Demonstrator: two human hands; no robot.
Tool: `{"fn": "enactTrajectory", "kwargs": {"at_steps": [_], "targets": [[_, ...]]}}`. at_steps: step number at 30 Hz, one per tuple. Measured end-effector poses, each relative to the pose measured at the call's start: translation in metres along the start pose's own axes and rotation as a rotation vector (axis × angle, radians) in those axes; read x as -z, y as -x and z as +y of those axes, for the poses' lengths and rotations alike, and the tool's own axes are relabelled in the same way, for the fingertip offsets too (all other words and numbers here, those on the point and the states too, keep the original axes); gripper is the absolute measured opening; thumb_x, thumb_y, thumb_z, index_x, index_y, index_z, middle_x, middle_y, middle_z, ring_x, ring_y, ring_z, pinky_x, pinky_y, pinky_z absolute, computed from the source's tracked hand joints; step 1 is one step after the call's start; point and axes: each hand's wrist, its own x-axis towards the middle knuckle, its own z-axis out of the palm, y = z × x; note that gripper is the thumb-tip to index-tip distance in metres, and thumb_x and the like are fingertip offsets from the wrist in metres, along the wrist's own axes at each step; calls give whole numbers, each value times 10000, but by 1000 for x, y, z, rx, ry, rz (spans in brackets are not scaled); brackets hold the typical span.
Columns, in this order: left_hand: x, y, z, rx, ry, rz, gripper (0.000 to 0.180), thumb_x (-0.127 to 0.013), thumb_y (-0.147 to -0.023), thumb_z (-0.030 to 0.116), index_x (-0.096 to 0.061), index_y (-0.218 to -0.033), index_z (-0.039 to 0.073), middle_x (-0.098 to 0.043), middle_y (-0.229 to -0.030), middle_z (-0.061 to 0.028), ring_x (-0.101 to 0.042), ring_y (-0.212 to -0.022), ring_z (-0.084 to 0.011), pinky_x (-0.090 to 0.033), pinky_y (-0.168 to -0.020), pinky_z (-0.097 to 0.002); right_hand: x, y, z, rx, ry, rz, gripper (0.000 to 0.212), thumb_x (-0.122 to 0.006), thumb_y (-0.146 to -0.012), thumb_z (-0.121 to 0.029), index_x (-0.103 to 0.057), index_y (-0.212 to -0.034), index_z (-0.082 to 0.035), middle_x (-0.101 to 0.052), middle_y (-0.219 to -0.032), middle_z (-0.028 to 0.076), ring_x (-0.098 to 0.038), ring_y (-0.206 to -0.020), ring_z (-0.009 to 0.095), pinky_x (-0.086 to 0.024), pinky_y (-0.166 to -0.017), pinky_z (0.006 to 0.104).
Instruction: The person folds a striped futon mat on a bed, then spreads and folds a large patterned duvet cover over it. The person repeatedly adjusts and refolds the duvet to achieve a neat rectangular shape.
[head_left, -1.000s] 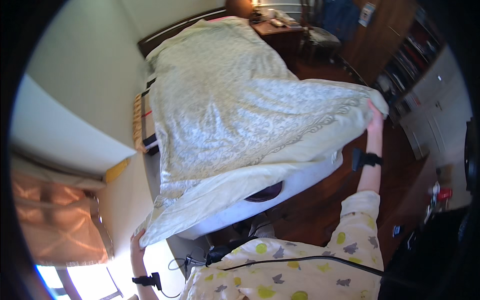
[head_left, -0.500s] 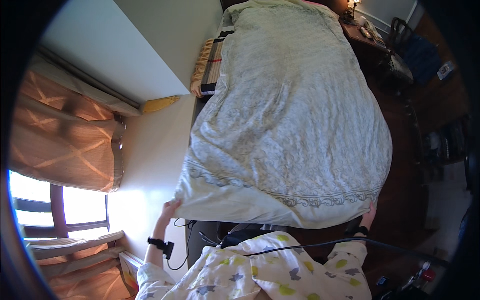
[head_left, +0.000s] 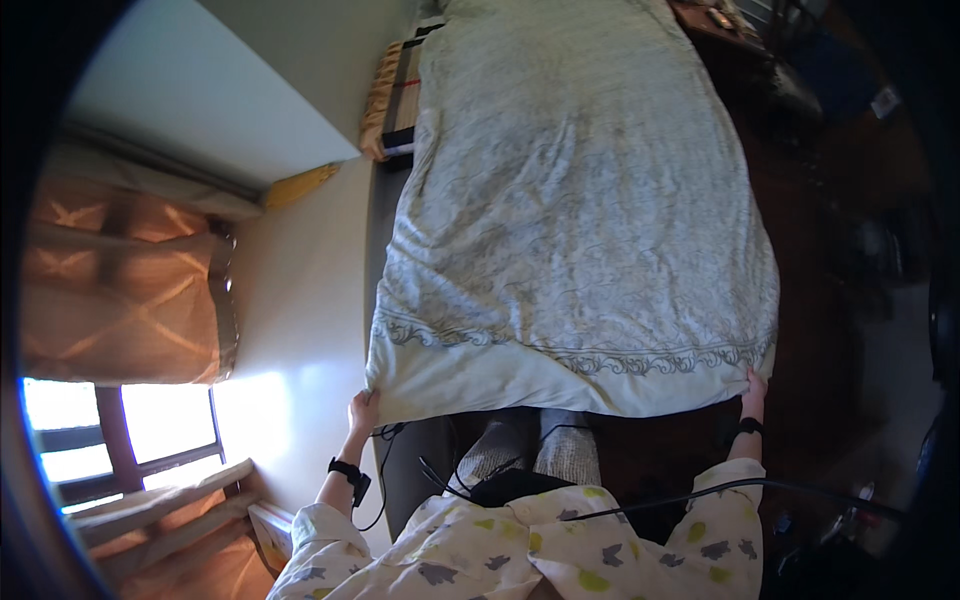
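A large pale duvet (head_left: 570, 210) with a grey scroll border stretches away from me over the bed. Its near edge is a plain cream band hanging between my hands. My left hand (head_left: 363, 408) is closed on the near left corner, beside the wall. At the near right corner, my right hand (head_left: 753, 384) pinches the cloth. Both arms are spread wide and the band sags a little between them. Part of the duvet's far end lies beyond the top of the view.
A striped cloth with a tan ruffle (head_left: 378, 110) lies left of the duvet. An orange blind (head_left: 120, 290) hangs over the window. Black cables (head_left: 700, 497) cross before my body. My legs (head_left: 567, 450) show below the duvet's edge. A wooden desk (head_left: 715, 25) stands far right.
The duvet's near edge has shifted slightly up in view, and my legs have come into sight beneath it. My right hand is higher and a little further right. Both hands keep their grip.
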Motion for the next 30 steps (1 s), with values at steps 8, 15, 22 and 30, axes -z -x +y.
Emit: {"fn": "enactTrajectory", "kwargs": {"at_steps": [8, 15, 22, 30], "targets": [[-2, 14, 1, 106, 58, 196, 369, -513, -823, 347, -538, -693, 3, -479, -516, -135, -399, -466, -178, -342, -474, -374, -37, -30, 104, -16, -61, -107, 388, -712, -691, -186, -553, -989, 5, -567, -931, 54, -538, -811, 202, -424, -715, 321], [-46, -13, 3, -150, -203, 229, 264, -480, -836, 272, -529, -822, 12, -567, -717, -224, -530, -691, -419, -391, -600, -453, -39, -46, 123, -83, 617, 350, 445, -685, -722, -206, -520, -1053, 41, -570, -1011, 136, -560, -887, 238, -448, -742, 334], [-84, -27, -3, -102, -566, 63, 183, -428, -836, 153, -471, -998, 79, -584, -865, -233, -556, -805, -395, -424, -625, -479, -34, -47, 120, -67, 584, 417, 441, -654, -729, -302, -563, -1007, 29, -578, -1021, 178, -553, -947, 301, -458, -786, 373], [-104, -66, -23, -114, -775, -29, 244, -335, -862, 122, -482, -1033, 29, -574, -924, -233, -567, -810, -388, -461, -646, -453, -29, -37, 115, -164, 242, 124, 471, -663, -737, -276, -485, -1113, -56, -555, -1039, 89, -546, -917, 253, -442, -759, 387]]}}
